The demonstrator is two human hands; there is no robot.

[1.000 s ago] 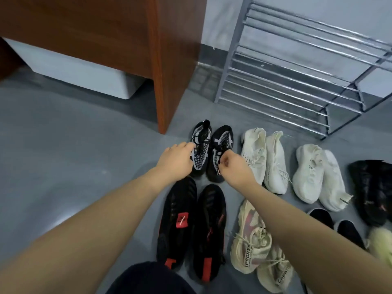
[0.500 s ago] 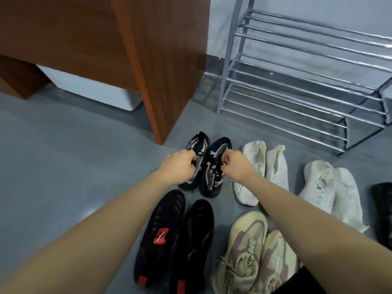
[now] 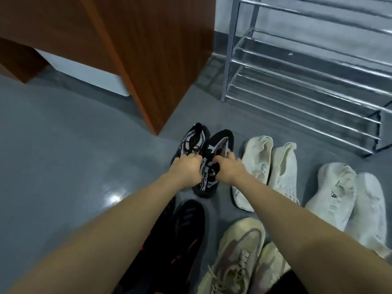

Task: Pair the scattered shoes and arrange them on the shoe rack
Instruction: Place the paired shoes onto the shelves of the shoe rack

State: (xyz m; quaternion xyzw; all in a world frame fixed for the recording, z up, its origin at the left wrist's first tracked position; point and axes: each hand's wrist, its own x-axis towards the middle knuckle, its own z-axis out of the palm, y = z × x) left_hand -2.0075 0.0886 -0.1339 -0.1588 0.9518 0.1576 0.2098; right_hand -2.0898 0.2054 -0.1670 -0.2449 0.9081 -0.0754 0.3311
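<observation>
Two black-and-white mesh shoes sit side by side on the grey floor just in front of me. My left hand (image 3: 186,171) grips the left mesh shoe (image 3: 194,141) at its opening. My right hand (image 3: 228,169) grips the right mesh shoe (image 3: 220,145) the same way. The heels of both shoes are partly hidden under my fingers. A silver metal shoe rack (image 3: 307,81) with bare bar shelves stands beyond, to the right.
A cream pair (image 3: 271,166) and a white pair (image 3: 350,200) lie to the right of my hands. A black-and-red pair (image 3: 180,236) and a beige pair (image 3: 239,251) lie nearer me. A wooden cabinet panel (image 3: 161,60) stands to the left of the rack.
Both hands have closed on the mesh shoes, which now sit tight together. The view has tilted up, showing more of the rack and less of the near shoes.
</observation>
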